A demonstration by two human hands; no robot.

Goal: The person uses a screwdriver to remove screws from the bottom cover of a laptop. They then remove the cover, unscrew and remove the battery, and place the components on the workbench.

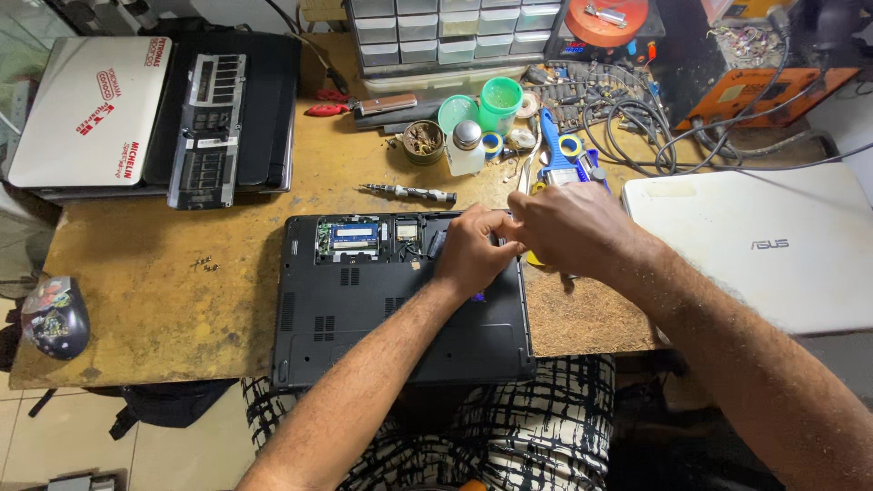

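A black laptop lies upside down on the worn wooden bench, its bottom cover off and a green memory board showing in the open bay. My left hand rests curled on the laptop's upper right part, beside the open bay. My right hand is closed just to the right of it, over the laptop's top right corner, fingertips meeting the left hand's. Whatever the fingers pinch is hidden. A small screwdriver lies on the bench just beyond the laptop.
A white closed laptop sits at the right. At the back left lie another white laptop and a black laptop with a loose cover panel. Cups, jars, tape rolls, cables and a drawer cabinet crowd the back. A mouse is at the left edge.
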